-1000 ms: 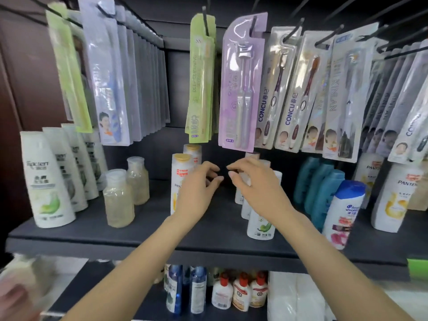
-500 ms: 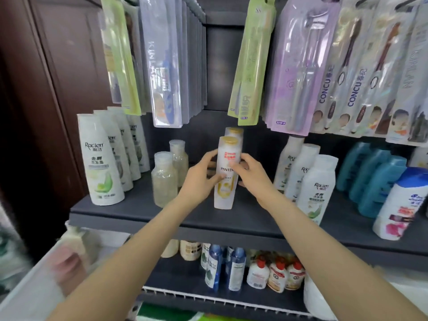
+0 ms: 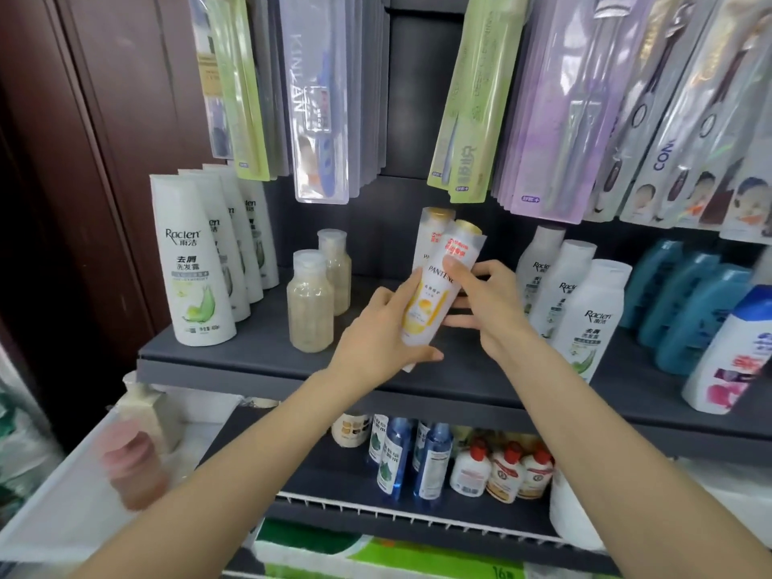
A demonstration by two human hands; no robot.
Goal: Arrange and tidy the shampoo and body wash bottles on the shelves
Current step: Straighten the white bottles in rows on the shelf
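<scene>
A white Pantene bottle with a gold cap (image 3: 434, 294) is tilted to the right above the dark grey shelf (image 3: 259, 353). My left hand (image 3: 380, 332) grips its lower part, thumb under the base. My right hand (image 3: 484, 302) holds its right side with the thumb across the label. A second Pantene bottle (image 3: 430, 231) stands upright right behind it. White Raclen bottles (image 3: 192, 261) line the shelf's left end, and more Raclen bottles (image 3: 585, 302) stand to the right of my hands.
Two clear bottles of pale liquid (image 3: 311, 302) stand left of my hands. Teal bottles (image 3: 685, 302) and a white-and-blue bottle (image 3: 735, 353) fill the right end. Toothbrush packs (image 3: 321, 98) hang low overhead. Small bottles (image 3: 430, 457) sit on the lower shelf.
Both hands closed on the front Pantene bottle, lifted it off the shelf and tipped it to the right. The view has moved closer and to the left.
</scene>
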